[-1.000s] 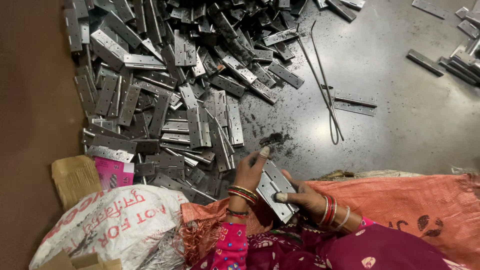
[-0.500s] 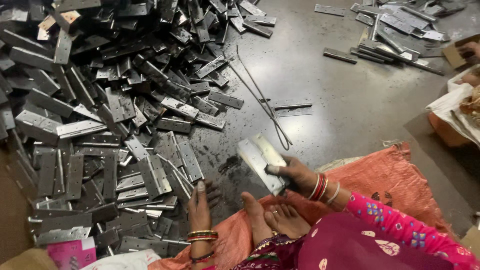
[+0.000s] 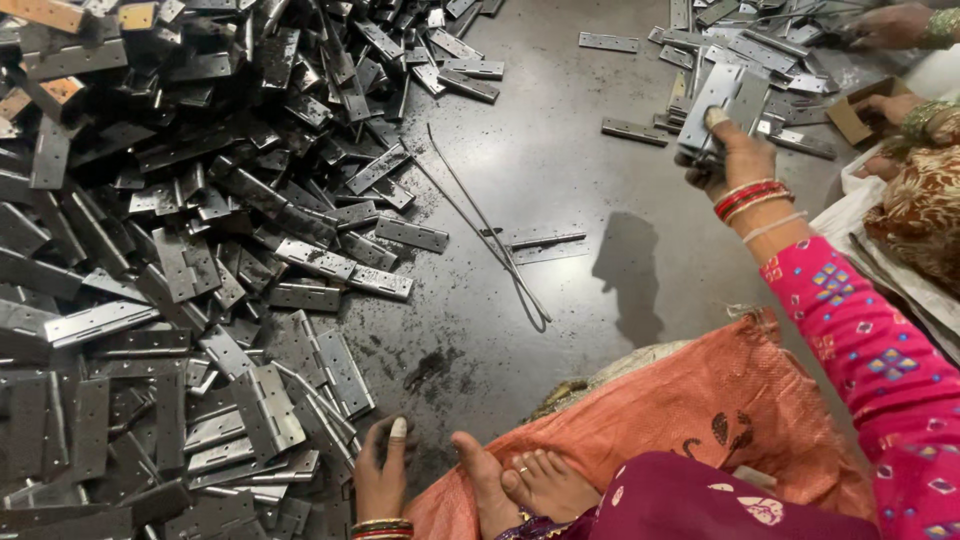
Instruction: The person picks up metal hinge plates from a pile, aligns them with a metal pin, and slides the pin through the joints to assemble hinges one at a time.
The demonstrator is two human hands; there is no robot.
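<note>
Nearest the camera, the person's bare foot (image 3: 525, 480) rests at the edge of an orange sack (image 3: 700, 420) spread over the dark floor (image 3: 600, 200). Just left of the foot, the left hand (image 3: 383, 472) lies palm down on the floor, grip released, fingers flat and holding nothing; its fingertips sit just beside the near edge of the big heap of metal hinges (image 3: 180, 280) that fills the left half of the view. A few flat hinges lie loose at the heap's rim, close to that hand.

Farther out, a bent wire (image 3: 490, 235) lies across the bare floor between the heap and the raised right arm. The right hand (image 3: 735, 160), bangled at the wrist and in a pink sleeve, is lifted well above the floor with its grip clenched around a small stack of hinges (image 3: 715, 110), held upright and clear of everything else.

Beyond it, a smaller scatter of hinges (image 3: 740, 50) lies at the far right, where another person's hands (image 3: 895, 25) are at work beside a cardboard box (image 3: 860, 115)
</note>
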